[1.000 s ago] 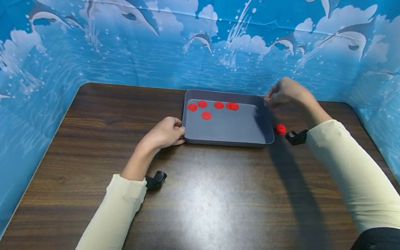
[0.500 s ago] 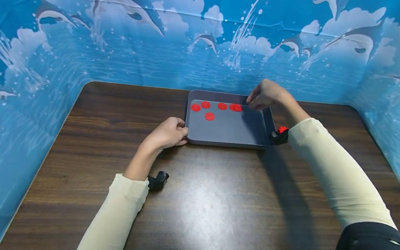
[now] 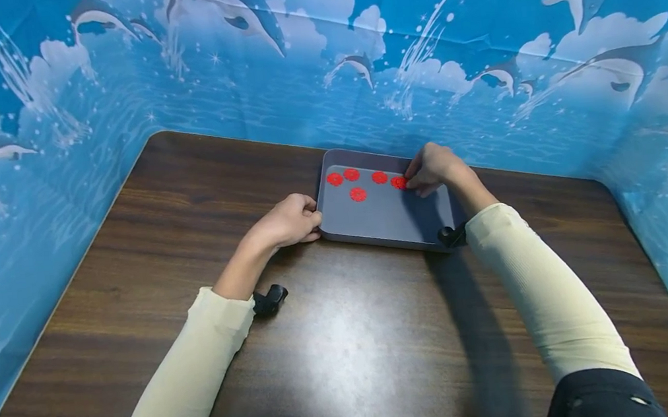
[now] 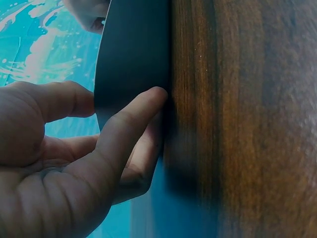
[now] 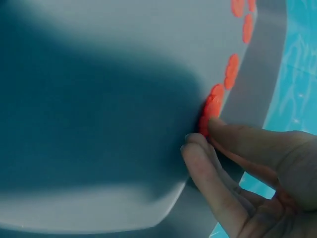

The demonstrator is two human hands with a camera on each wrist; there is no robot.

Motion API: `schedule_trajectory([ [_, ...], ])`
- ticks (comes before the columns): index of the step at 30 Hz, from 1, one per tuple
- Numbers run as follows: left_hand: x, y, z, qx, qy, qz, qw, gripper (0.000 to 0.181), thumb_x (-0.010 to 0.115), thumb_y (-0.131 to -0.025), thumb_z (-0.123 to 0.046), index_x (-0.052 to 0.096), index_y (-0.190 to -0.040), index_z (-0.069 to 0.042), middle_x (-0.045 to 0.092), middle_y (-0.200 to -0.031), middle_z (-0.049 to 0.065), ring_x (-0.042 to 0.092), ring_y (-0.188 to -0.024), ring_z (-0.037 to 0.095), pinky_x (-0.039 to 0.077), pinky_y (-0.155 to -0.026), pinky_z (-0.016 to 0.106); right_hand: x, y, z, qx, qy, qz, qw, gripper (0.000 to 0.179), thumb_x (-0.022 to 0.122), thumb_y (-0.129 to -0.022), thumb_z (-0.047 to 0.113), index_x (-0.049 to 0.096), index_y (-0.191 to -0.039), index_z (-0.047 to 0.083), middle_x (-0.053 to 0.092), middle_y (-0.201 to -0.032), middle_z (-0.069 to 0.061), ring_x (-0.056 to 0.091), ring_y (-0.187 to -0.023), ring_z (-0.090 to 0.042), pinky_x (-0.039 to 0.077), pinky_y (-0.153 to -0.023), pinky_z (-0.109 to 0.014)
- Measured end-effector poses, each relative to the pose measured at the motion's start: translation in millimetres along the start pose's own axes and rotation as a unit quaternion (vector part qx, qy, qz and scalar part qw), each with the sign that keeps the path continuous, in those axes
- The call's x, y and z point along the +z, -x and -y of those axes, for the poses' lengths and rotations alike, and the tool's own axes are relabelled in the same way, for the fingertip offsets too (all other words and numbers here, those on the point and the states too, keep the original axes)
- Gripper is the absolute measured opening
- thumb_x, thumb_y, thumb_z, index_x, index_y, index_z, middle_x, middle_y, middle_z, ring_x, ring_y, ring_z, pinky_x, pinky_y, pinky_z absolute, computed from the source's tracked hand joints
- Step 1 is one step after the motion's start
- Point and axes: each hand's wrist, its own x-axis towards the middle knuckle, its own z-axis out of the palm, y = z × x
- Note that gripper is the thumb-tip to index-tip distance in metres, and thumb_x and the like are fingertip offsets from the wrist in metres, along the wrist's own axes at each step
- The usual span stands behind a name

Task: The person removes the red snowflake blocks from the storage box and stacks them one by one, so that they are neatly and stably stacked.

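Observation:
A grey shallow rectangular tray [image 3: 382, 217] lies at the table's far side, holding several flat red discs with scalloped edges, such as one red disc [image 3: 358, 194]. My left hand [image 3: 290, 220] holds the tray's near left corner. In the left wrist view, its fingertips lie at the rim and low on the dark tray wall [image 4: 133, 49]. Inside the tray, my right hand [image 3: 434, 168] pinches at the right-most red disc [image 3: 398, 182]. Seen from the right wrist, the thumb and fingers meet the end of a red disc [image 5: 212, 106] that seems to overlap another, partly hidden by the fingertips.
The brown wooden table [image 3: 347, 353] stretches in front of the tray. A blue dolphin-print cloth [image 3: 276, 88] stands right behind the tray and along both sides. Black wrist cameras, such as the left black camera [image 3: 270, 300], sit at both cuffs.
My right hand has moved left from the tray's right rim to the overlapping red discs. A loose red disc right of the tray is now hidden behind the right wrist. The left hand stays put.

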Motion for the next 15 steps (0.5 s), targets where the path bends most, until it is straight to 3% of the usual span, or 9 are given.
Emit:
schedule_trajectory([
  [4,-0.2,-1.6,0.1,-0.002,-0.001,0.001,1.0000,0.060,0.039,-0.113,-0.009,0.021,-0.167,0.009,0.033,-0.071,-0.003,0.058,-0.144,0.032,0.060,-0.114,0.040,4.3,-3.9,-3.1,-0.001,0.011,-0.022,0.9997,0.024,0.078,-0.098,0.004,0.077,-0.118,-0.008,0.077,-0.105,-0.025,0.076,-0.067,-0.014,0.072,-0.074,-0.038],
  [9,-0.5,-0.8,-1.4,-0.005,0.003,0.001,1.0000,0.060,0.039,-0.113,-0.009,0.020,-0.167,0.009,0.034,-0.072,-0.002,0.058,-0.145,0.032,0.059,-0.115,0.039,8.1,-5.2,-2.2,0.000,0.020,-0.025,0.9995,0.021,0.079,-0.097,0.005,0.077,-0.115,-0.007,0.076,-0.116,-0.029,0.078,-0.070,-0.016,0.072,-0.079,-0.040],
  [12,0.2,-0.1,-2.9,-0.008,0.005,0.002,1.0000,0.061,0.039,-0.113,-0.009,0.019,-0.168,0.009,0.040,-0.080,0.001,0.056,-0.146,0.033,0.059,-0.115,0.039,8.2,-4.9,-1.6,0.005,0.029,-0.018,0.9994,0.021,0.080,-0.097,0.008,0.077,-0.114,-0.004,0.074,-0.122,-0.028,0.080,-0.074,-0.016,0.071,-0.086,-0.041],
  [15,0.7,-0.1,-3.8,-0.011,0.006,0.003,0.9999,0.061,0.039,-0.114,-0.009,0.018,-0.168,0.008,0.044,-0.092,0.005,0.055,-0.147,0.033,0.058,-0.116,0.039,8.2,-4.6,-2.1,0.004,0.013,-0.005,0.9999,0.020,0.080,-0.097,0.009,0.076,-0.112,-0.004,0.076,-0.114,-0.023,0.080,-0.076,-0.015,0.071,-0.089,-0.041],
])
